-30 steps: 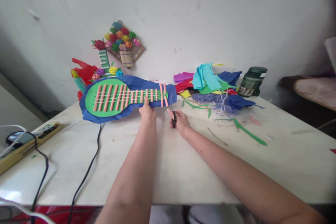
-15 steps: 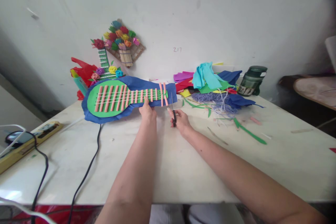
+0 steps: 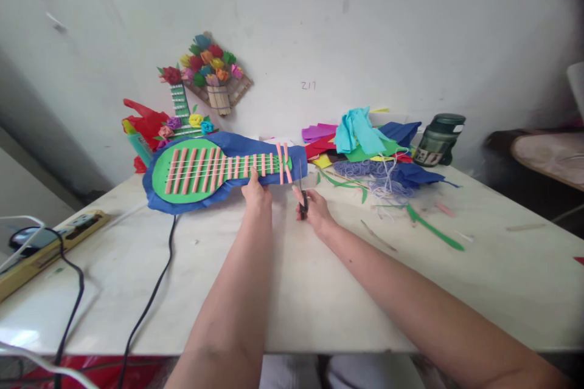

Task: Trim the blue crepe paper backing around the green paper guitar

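A paper lute model point(image 3: 205, 170) is held up above the table, its green front crossed by pink strips and white strings. Blue paper point(image 3: 255, 144) sticks out around its outline as a backing. My left hand point(image 3: 256, 193) grips the neck from below, thumb on the front. In my right hand point(image 3: 316, 209) is a pair of scissors point(image 3: 303, 202) with dark handles, its blades pointing up at the blue paper by the head end. Whether the blades are parted is hard to make out.
Crepe paper sheets point(image 3: 358, 130) and purple yarn point(image 3: 360, 170) are piled at the back right, beside a dark green bottle point(image 3: 438, 140). Green scraps point(image 3: 433, 228) lie nearby. A power strip point(image 3: 86, 222) with cables is at left. Paper flowers point(image 3: 212, 64) stand against the wall.
Almost nothing differs. The scissors have shifted very slightly at the blue paper's head end; my left hand and the lute model stay in place.
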The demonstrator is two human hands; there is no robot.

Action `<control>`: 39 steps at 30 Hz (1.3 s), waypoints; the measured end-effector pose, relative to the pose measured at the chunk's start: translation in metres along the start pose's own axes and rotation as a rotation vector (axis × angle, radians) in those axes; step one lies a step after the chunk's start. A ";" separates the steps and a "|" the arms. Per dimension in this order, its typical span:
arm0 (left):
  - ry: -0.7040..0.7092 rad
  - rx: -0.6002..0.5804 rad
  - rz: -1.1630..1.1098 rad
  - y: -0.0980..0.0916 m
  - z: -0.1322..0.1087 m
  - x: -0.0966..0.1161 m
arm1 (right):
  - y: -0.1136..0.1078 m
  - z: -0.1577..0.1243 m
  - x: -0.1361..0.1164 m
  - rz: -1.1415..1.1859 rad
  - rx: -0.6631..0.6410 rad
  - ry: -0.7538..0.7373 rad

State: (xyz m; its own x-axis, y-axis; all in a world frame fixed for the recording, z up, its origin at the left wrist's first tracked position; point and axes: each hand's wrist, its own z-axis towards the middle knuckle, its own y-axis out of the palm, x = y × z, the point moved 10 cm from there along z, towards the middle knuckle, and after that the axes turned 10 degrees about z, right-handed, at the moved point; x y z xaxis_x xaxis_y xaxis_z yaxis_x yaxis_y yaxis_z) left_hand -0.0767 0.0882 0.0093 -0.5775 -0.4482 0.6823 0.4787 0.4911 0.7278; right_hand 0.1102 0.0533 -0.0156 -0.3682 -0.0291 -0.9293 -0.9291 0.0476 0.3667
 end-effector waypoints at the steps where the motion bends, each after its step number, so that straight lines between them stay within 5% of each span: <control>1: 0.002 -0.003 0.000 0.000 0.000 0.000 | 0.000 0.000 0.000 -0.006 -0.006 -0.001; 39: -0.006 0.018 0.080 -0.003 0.002 0.003 | -0.008 0.002 -0.003 -0.043 0.019 -0.052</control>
State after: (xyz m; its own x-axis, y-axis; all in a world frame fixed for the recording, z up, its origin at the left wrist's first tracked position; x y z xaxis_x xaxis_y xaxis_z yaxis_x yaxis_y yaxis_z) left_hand -0.0809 0.0866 0.0084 -0.5419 -0.4025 0.7378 0.5117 0.5383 0.6696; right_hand 0.1191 0.0555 -0.0156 -0.3250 0.0205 -0.9455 -0.9432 0.0661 0.3257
